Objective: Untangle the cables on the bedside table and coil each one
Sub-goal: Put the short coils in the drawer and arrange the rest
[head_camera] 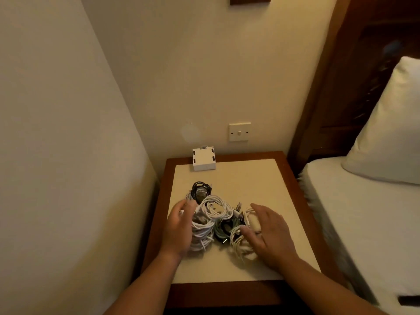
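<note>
On the bedside table point(261, 178) the cables point(213, 214) lie between your hands: right hand point(266, 233) fingers flat and apart on them, left hand point(179, 226) touching, fingers too blurry.

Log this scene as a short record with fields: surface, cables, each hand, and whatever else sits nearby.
surface: bedside table, white top, wood edge
cables: one pile; black cable at back left, white cables centre-left, grey-green cable middle, cream cable right
left hand: against the white cables' left side; grip blurred, cannot tell
right hand: fingers straight, lying on the cream cable
other: white box at table's back edge; wall switch behind; pillow on bed at right
</note>
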